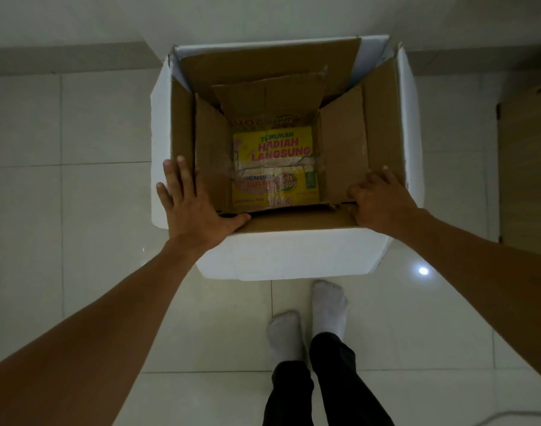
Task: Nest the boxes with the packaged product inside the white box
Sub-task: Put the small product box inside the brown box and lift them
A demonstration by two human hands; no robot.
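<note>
A large white box (294,256) stands open on the floor, its flaps up. Inside it sits a brown cardboard box (343,155), also open. At the bottom lies a yellow printed product box (275,149) with red lettering and tape across it. My left hand (189,201) lies flat, fingers spread, on the near left corner of the boxes' flaps. My right hand (380,198) curls its fingers over the near right edge of the brown box's flap.
Pale glossy floor tiles (94,210) surround the box. The person's feet in white socks (309,318) stand just behind it. A wall with a grey skirting (63,58) runs behind. A wooden door or cabinet (527,164) is at the right.
</note>
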